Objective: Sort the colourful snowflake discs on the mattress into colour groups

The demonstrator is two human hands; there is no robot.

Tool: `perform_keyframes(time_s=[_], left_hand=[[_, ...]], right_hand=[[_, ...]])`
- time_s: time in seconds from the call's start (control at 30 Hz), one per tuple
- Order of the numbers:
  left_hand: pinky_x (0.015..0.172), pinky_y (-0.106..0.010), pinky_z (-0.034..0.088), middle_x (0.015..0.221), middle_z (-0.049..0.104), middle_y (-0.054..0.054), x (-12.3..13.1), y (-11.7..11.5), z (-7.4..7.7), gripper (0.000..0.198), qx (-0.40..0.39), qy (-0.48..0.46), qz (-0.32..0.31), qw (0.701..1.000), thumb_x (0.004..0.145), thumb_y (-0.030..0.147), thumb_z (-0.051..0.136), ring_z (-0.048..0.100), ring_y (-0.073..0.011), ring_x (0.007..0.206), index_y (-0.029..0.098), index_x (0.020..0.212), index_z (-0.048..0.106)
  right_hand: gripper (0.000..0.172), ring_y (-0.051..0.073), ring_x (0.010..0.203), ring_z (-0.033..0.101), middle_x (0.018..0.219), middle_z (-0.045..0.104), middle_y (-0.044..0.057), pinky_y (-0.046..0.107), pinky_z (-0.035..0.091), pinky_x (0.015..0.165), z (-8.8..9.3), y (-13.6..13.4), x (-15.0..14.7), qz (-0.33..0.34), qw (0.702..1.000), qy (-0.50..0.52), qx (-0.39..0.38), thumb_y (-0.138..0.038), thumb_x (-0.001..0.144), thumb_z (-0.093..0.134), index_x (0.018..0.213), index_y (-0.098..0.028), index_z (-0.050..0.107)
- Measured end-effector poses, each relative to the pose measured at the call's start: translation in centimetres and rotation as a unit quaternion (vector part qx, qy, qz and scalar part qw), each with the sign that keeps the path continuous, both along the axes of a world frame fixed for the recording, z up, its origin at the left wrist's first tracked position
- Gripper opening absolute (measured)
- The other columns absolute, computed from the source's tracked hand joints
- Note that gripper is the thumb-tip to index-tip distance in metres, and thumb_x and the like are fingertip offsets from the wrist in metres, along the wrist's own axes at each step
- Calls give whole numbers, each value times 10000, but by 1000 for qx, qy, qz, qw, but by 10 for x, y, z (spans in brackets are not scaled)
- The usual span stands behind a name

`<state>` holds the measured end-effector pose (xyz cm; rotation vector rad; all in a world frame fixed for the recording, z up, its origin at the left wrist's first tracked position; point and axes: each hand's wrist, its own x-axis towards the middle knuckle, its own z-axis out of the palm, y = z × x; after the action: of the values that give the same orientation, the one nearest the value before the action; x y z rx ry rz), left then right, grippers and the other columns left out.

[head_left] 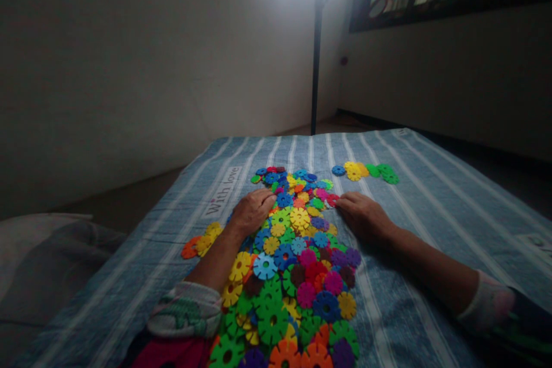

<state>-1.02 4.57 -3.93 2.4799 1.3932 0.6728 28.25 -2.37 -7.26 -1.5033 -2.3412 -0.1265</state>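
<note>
Striped cloth (435,207), notched discs (299,224) between left hand (252,211) and right hand (364,215)

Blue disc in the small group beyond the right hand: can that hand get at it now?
Likely yes: the right hand lies close to the blue disc, with only striped cloth showing between them, though its fingertips are at a red disc.

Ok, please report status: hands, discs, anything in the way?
Left hand at left edge of disc pile, grip unclear. Right hand at red disc, right edge. Pile multicoloured, overlapping. No obstacle seen between hands beyond the pile.
</note>
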Motion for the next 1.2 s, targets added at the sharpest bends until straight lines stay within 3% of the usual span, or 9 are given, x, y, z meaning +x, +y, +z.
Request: perform_keyframes(time_s=[1.2], left_hand=[[854, -332, 470, 856, 656, -65, 0, 2, -1, 343, -16, -2, -3, 1000, 876, 388, 327, 608, -207, 860, 200, 732, 576]], right_hand=[[263, 183, 863, 568, 943, 657, 93, 278, 405, 757, 6, -3, -3, -9, 1000, -16, -9, -180, 975, 394, 949, -154, 654]])
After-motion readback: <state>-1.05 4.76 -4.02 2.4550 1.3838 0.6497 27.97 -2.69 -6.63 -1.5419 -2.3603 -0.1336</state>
